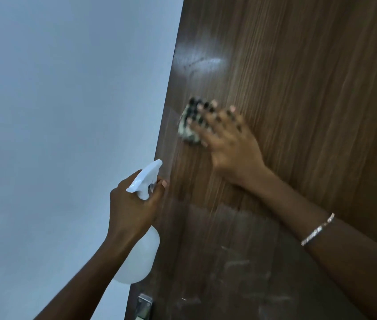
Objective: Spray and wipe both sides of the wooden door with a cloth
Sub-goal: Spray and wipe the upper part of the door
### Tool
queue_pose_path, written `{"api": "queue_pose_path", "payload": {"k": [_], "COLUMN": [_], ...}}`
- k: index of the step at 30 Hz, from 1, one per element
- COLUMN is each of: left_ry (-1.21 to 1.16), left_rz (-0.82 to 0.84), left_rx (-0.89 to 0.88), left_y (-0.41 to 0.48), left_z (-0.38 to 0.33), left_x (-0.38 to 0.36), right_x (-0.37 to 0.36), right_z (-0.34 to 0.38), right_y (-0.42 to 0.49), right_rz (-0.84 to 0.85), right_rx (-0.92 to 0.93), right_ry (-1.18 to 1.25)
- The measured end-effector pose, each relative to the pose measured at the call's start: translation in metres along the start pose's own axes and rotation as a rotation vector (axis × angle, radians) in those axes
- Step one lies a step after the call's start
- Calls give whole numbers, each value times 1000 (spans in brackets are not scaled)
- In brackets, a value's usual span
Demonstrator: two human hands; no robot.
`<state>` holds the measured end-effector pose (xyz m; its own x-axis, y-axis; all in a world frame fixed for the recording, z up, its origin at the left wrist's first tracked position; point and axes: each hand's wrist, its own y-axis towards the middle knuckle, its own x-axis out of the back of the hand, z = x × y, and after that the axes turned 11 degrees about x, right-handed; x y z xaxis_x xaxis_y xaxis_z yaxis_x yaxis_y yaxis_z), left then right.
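Note:
The brown wooden door (pixel 298 77) fills the right half of the view, seen from below, with a wet sheen near its left edge. My right hand (pixel 229 139) presses a black-and-white patterned cloth (pixel 188 122) flat against the door with spread, straight fingers; the hand and cloth are blurred. My left hand (pixel 132 204) grips the neck of a white spray bottle (pixel 140 252), its nozzle pointing up toward the door edge, a finger by the trigger.
A pale blue-grey wall (pixel 56 112) takes up the left half. A metal latch plate (pixel 144 306) sits on the door's edge at the bottom. Pale smudges mark the lower door face. A bracelet (pixel 316 229) is on my right forearm.

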<state>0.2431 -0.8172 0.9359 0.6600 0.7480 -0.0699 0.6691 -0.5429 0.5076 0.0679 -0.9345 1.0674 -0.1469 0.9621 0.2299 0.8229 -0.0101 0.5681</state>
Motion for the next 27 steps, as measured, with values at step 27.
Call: {"api": "queue_pose_path", "payload": {"k": [27], "left_ry": [-44], "left_rz": [79], "left_rx": [22], "left_y": [28], "left_z": [26], "left_x": [40], "right_x": [-50], "right_z": [129], "right_y": [-7], "right_rz": [86], "right_rx": [323], "right_ry": [39]}}
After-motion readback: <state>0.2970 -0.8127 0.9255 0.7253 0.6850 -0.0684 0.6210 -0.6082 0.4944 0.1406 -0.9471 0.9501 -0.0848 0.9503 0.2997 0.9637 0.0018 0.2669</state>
